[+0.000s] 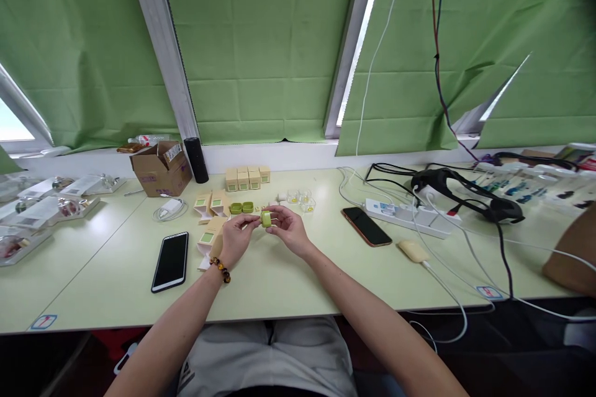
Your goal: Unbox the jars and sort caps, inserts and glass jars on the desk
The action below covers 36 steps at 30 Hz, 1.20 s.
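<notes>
A small green case (pixel 266 219) is held up just above the table between my two hands. My right hand (pixel 289 229) grips it from the right with thumb and fingers. From the left, my left hand (pixel 236 237) pinches at its edge, fingertips closed. Two similar green pieces, an open-looking left one (pixel 236 208) and a right one (pixel 248 206), lie just beyond my hands. Several small clear plastic pieces with yellow bits (pixel 306 201) lie beyond my right hand. Opened small cardboard boxes (pixel 212 229) with green windows lie beside my left hand, partly hidden by it.
Closed small boxes (pixel 243 180) stand in a row at the back. A black phone (pixel 170 262) lies left, another phone (pixel 367 226) right, near a white power strip (pixel 410 217) and cables. A brown carton (pixel 162 169) and black cylinder (pixel 196 160) stand back left.
</notes>
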Motion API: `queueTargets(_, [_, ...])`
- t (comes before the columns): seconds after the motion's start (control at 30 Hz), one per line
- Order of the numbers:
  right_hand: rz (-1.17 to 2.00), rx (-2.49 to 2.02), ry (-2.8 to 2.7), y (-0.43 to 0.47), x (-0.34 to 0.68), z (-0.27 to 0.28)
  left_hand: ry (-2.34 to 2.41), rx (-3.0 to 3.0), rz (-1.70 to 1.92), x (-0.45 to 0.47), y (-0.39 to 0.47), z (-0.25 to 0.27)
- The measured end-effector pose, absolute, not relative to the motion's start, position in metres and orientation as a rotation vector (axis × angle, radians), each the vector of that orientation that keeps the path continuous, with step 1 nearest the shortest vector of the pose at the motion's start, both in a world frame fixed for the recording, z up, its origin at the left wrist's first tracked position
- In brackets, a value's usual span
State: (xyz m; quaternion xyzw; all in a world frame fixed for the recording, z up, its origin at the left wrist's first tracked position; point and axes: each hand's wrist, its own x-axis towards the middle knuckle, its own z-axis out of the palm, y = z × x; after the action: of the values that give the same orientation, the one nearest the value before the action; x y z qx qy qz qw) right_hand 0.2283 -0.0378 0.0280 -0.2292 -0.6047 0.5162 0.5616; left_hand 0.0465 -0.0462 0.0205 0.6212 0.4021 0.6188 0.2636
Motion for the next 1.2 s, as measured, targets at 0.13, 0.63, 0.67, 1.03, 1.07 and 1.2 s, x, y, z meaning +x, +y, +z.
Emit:
queueTargets(0.13, [1.153, -0.539, -1.457, -0.038, 0.227, 0.027, 1.041, 1.660, 1.719, 0.048, -0.047, 0.020])
queueTargets(0.63, [0.305, -0.627, -1.911, -0.044, 0.235, 0.025, 0.790, 1.614, 1.291, 0.039, -0.053, 0.041])
queueTargets(0.67, [0.281, -0.606, -1.929, -0.045, 0.235, 0.026, 0.807, 1.606, 1.278, 0.040, -0.053, 0.041])
queueTargets(1.03, [0.007, -0.732, -1.742, -0.044, 0.231, 0.024, 0.831, 1.532, 1.457, 0.048, -0.040, 0.022])
queueTargets(1.07, [-0.014, -0.761, -1.733, -0.044, 0.230, 0.024, 0.835, 1.576, 1.482, 0.049, -0.041, 0.021])
queueTargets(1.2, [-0.032, -0.832, -1.699, -0.047, 0.224, 0.022, 0.875, 1.788, 1.561, 0.052, -0.049, 0.021])
